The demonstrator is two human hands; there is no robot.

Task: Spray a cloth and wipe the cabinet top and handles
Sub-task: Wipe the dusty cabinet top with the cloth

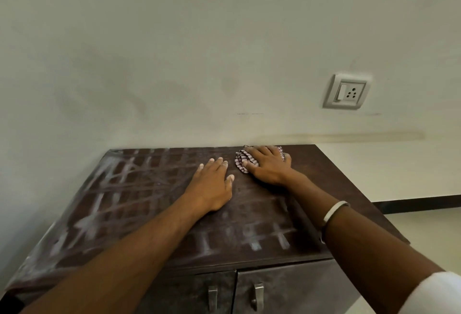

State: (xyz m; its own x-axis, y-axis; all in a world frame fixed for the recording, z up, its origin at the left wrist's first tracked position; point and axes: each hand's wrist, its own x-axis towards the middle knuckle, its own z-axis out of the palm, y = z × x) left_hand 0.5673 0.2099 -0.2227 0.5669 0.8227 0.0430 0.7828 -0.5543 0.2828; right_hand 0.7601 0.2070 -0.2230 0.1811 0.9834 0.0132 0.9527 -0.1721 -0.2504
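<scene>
A dark brown cabinet top (139,201) fills the lower view, streaked with pale dust lines on its left and front. My right hand (268,164) lies on a bunched striped cloth (241,161) near the back edge by the wall, fingers spread flat over it and pressing it down. My left hand (212,184) rests flat on the top just left of the cloth, fingers straight. Two metal handles (212,297) (257,295) hang on the doors at the cabinet front. No spray bottle is in view.
A pale wall (199,64) stands directly behind the cabinet. A white switch and socket plate (346,91) is fixed on it at the right. To the right of the cabinet lie light floor (424,226) and a dark skirting strip (419,202).
</scene>
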